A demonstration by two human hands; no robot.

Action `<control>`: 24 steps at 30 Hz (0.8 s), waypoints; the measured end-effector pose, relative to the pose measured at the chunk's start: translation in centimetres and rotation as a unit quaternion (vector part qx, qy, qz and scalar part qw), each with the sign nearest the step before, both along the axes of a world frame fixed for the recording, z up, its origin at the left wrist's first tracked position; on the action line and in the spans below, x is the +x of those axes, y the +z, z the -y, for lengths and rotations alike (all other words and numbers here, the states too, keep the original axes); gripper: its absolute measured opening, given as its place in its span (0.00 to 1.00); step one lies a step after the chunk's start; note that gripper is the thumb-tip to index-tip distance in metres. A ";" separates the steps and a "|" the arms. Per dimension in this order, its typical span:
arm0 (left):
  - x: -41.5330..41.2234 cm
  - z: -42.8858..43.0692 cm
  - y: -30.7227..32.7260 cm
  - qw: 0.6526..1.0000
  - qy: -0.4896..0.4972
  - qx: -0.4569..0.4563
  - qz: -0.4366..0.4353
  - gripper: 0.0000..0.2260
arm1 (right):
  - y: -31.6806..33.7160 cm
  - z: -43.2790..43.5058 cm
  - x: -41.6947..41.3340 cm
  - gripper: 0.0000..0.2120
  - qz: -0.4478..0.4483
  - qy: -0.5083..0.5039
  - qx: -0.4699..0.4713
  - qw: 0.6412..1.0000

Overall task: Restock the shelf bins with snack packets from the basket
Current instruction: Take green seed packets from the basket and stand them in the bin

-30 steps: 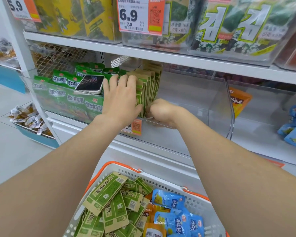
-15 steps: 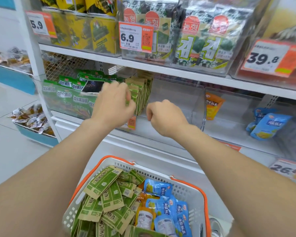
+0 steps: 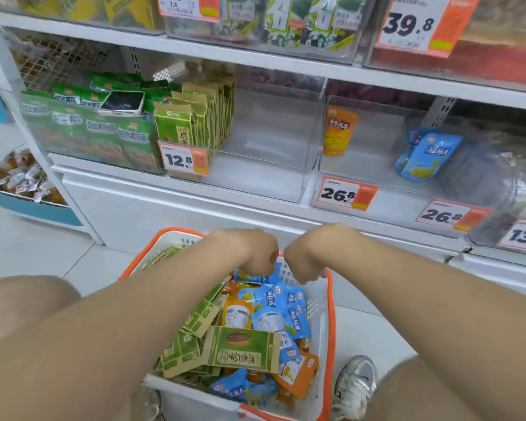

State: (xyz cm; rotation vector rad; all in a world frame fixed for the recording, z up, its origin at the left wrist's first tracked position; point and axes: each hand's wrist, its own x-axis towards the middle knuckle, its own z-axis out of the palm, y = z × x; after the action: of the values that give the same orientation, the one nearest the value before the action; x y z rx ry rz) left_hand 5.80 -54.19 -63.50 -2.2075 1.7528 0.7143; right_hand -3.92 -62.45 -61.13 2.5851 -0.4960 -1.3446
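1. Reaching down, both hands are hovering over the far end of the basket (image 3: 328, 317); the left hand (image 3: 257, 256) and right hand (image 3: 304, 262) are bent at the wrist, fingers hidden, so I cannot tell whether they are grasping anything.
2. Blue packets (image 3: 281, 311), orange and green packets (image 3: 240, 349) are lying mixed in the basket, risking a wrong-bin pick.
3. The phone (image 3: 122, 102) is lying on the far-left bin's packets, risking a knock.
4. The middle bin (image 3: 274, 138) is holding an upright green row at its left, likely toppling if jostled.
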 end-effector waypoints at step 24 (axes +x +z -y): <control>-6.1 -1.2 -11.9 0.980 -0.112 0.156 -0.052 0.09 | -4.7 -1.3 -4.1 0.13 0.019 0.076 0.030 0.997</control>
State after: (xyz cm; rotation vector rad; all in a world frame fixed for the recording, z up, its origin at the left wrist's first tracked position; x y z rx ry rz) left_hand -0.35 -53.03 -75.37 -1.7652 1.7591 0.9891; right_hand -7.98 -61.17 -65.82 2.6393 -0.2628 -1.2812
